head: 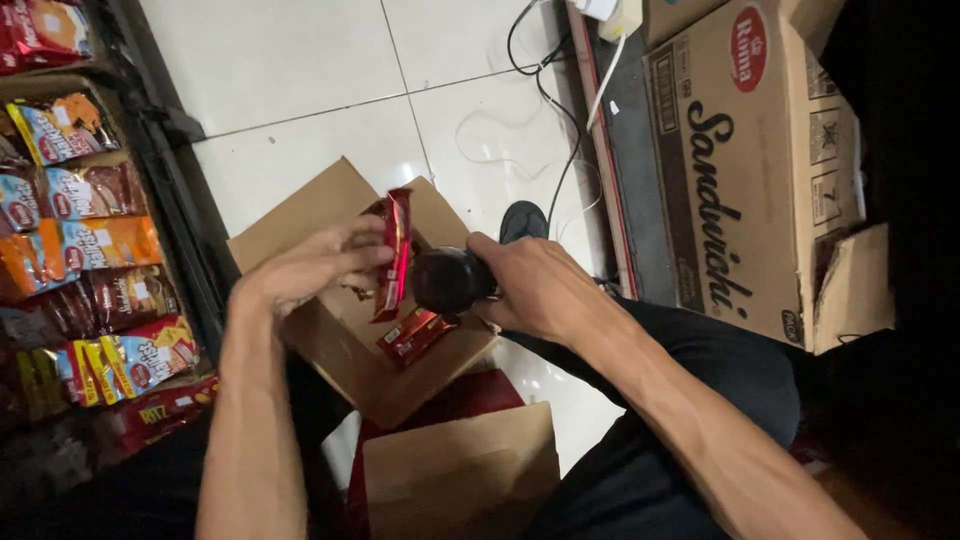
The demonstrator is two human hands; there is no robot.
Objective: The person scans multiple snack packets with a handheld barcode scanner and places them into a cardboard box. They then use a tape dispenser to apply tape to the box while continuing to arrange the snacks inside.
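Far left: shelf rack (pixel 150 140), dark metal edge, packed with glossy snack packets (pixel 100 240) in orange, brown, red and yellow foil, standing in tight rows.

Left hand (pixel 310 265) over the open cardboard box (pixel 290 215). Fingers curled round a slim red foil packet (pixel 398 250), held upright by its long edge, thumb side toward the camera. Wrapper shiny, crimped at the top end. Grip closed on it.

Just right of that packet, touching or nearly so: a dark rounded object (pixel 447 280), smooth and slightly glossy, held in the right hand (pixel 535 290). Right fingers wrapped fully round its far end. Possibly a handheld scanner or price gun; the view is too dark to tell. The packet sits between the two hands, closer to the left.

Below the hands, more red packets (pixel 415 335) lie flat inside the box, same foil finish. Box is plain brown corrugated card, flaps folded outward, matte. A second brown flap (pixel 460 470) sits nearer the camera, bottom centre.

Floor (pixel 300 80): pale glossy tiles, thin grout lines. Thin cables (pixel 555 110), black and white, trail across it.

A dark shoe toe (pixel 523 220) shows past the right hand. The person's leg in dark trousers (pixel 700 400) at lower right.

Right: large printed cardboard carton (pixel 750 170), brown, standing on edge, one flap hanging open.
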